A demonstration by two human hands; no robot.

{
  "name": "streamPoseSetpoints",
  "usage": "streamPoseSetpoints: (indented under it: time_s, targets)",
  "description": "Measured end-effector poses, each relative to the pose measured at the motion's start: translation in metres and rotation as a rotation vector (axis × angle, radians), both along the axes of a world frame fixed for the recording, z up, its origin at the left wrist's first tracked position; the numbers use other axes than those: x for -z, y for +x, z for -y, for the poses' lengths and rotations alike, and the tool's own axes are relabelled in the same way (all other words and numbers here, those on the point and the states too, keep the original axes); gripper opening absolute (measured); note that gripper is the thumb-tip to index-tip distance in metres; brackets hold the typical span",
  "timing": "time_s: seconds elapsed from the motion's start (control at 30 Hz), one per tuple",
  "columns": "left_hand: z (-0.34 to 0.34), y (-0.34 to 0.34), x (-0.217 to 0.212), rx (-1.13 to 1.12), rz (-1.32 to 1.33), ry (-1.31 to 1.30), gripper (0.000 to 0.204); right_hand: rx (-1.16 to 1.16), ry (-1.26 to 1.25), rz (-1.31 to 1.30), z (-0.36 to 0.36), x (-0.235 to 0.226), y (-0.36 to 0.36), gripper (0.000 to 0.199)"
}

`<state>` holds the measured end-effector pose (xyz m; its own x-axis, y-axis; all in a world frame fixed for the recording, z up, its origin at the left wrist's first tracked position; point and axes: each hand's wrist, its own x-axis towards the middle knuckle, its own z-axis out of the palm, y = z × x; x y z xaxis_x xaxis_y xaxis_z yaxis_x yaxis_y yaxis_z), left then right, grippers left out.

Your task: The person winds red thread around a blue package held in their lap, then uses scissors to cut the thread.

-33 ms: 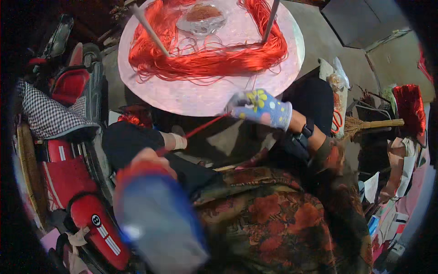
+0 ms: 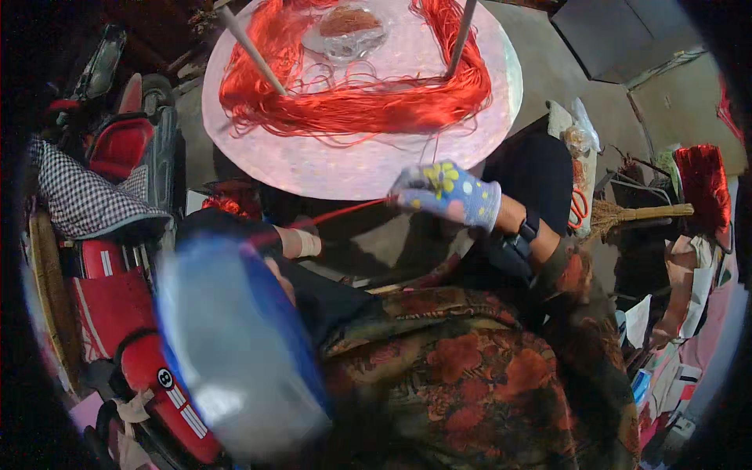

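Observation:
My right hand (image 2: 446, 192), in a blue glove with a yellow flower and pale dots, is closed around a thin red cord (image 2: 345, 211) near the table's front edge. The cord runs taut leftward to a large, rounded, grey-and-blue object (image 2: 243, 345), smeared by motion; its kind cannot be made out. My left hand (image 2: 281, 280) shows only as a blurred strip at that object's right edge, appearing to grip it from behind. A big loop of red cord (image 2: 376, 106) lies on the round pale pink table (image 2: 329, 168), around two upright sticks (image 2: 252, 51).
A brown lump in a clear plastic bag (image 2: 348, 33) lies inside the cord loop. On the right are orange-handled scissors (image 2: 579, 207), a straw broom (image 2: 642, 212) and a red bundle (image 2: 703, 188). A red ride-on toy (image 2: 168, 399) and a checked cloth (image 2: 86, 192) are left.
The grey-and-blue object has swung left and up, hiding more of my left hand. My gloved right hand has shifted very slightly, still holding the cord.

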<state>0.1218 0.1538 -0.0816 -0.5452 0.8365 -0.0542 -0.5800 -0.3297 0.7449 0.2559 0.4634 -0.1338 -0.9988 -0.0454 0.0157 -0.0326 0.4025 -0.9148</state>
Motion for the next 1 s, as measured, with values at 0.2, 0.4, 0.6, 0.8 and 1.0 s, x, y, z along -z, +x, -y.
streamPoseSetpoints:
  time_s: [0.2, 0.4, 0.6, 0.8, 1.0]
  targets:
    - [-0.019, -0.009, 0.014, -0.463, -0.297, -0.46, 0.06, -0.273, 0.202, -0.162, 0.044, -0.035, 0.023, 0.02]
    - [-0.038, -0.001, -0.015, 0.409, -0.681, -0.761, 0.051, -0.306, 0.153, -0.152, 0.03, -0.083, -0.02, 0.025]
    - [-0.021, -0.009, -0.028, 0.519, -0.464, -0.2, 0.054, -0.029, -0.124, 0.009, -0.005, -0.041, -0.025, 0.021]
    - [-0.025, 0.007, -0.036, -0.549, 0.059, -0.206, 0.063, -0.33, 0.019, -0.101, 0.026, -0.049, 0.018, 0.02]
    - [-0.039, 0.003, -0.013, 0.289, -0.671, -0.687, 0.052, -0.278, 0.156, -0.18, 0.03, -0.089, -0.01, 0.02]
